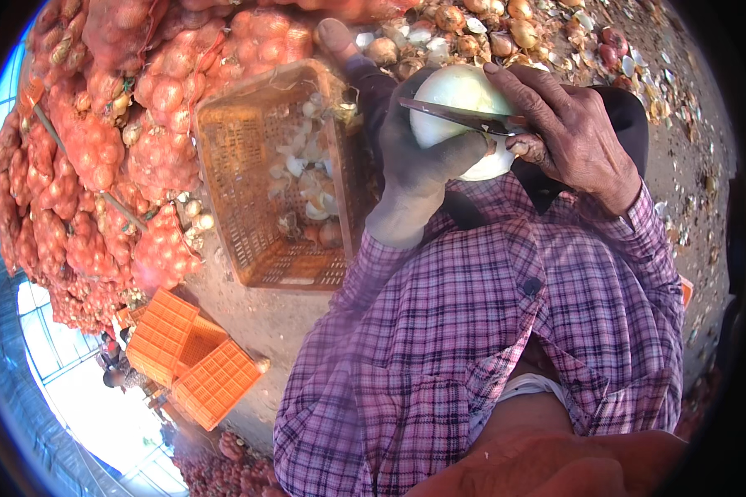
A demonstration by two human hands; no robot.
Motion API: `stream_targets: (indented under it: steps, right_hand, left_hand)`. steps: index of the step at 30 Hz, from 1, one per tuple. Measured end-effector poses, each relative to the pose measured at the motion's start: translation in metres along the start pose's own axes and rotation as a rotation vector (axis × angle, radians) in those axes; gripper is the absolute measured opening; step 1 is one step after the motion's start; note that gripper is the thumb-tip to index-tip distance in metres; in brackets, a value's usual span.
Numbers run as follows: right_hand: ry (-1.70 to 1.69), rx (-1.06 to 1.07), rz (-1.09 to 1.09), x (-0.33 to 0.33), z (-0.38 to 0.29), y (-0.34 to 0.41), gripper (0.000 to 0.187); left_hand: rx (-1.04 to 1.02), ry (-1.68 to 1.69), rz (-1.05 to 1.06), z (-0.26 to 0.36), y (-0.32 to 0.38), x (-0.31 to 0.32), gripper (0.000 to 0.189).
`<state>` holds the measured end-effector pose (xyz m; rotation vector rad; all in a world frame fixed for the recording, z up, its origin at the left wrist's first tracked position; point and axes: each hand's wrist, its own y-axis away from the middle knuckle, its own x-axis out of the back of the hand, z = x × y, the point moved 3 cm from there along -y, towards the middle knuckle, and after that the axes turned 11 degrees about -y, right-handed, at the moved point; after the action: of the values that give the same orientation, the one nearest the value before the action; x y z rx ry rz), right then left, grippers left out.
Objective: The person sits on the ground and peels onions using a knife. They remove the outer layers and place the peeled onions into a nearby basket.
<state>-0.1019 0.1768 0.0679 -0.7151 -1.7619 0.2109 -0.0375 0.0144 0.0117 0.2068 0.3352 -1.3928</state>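
Observation:
My left hand, in a grey glove, holds a large pale peeled onion from its left side. The bare right hand grips a knife, its blade lying across the front of the onion and pointing left. My right fingertips rest on the onion's upper right edge. A loose white onion layer hangs just below the blade, near my right thumb. The knife's handle is mostly hidden in my right hand.
An orange plastic crate holding onion layers and some onions stands at my left. Red mesh sacks of onions are piled beyond it. Loose onions and skins lie on the ground ahead. More orange crates and people are at the lower left.

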Motion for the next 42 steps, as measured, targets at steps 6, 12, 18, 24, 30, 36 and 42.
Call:
stream_targets:
  steps: [6,12,18,24,30,36,42]
  right_hand:
    - [0.094,0.025,0.026,0.0,-0.004,-0.005,0.05]
    - [0.049,-0.087,-0.045,-0.002,0.002,-0.004,0.043]
    - [0.199,-0.135,0.076,-0.005,0.038,-0.007,0.028]
    - [0.199,-0.488,0.031,-0.002,0.08,0.002,0.033]
    - [-0.579,-0.631,0.108,-0.009,0.044,0.013,0.06]
    - [-1.086,-0.887,0.126,-0.02,0.037,0.007,0.065]
    - [-0.897,-0.787,0.102,-0.027,0.023,0.008,0.059]
  left_hand:
    - [-0.084,-0.182,-0.211,0.002,-0.012,-0.007,0.067]
    - [-0.116,-0.305,-0.03,0.002,-0.005,-0.019,0.074]
    - [-0.089,-0.249,-0.115,0.0,0.0,-0.016,0.083]
    - [0.119,-0.004,-0.059,-0.004,0.004,-0.011,0.082]
    - [0.235,0.045,-0.138,-0.001,-0.012,0.0,0.074]
    - [0.136,0.379,-0.051,0.01,-0.022,-0.017,0.074]
    - [0.118,0.203,0.156,0.007,0.005,-0.009,0.086]
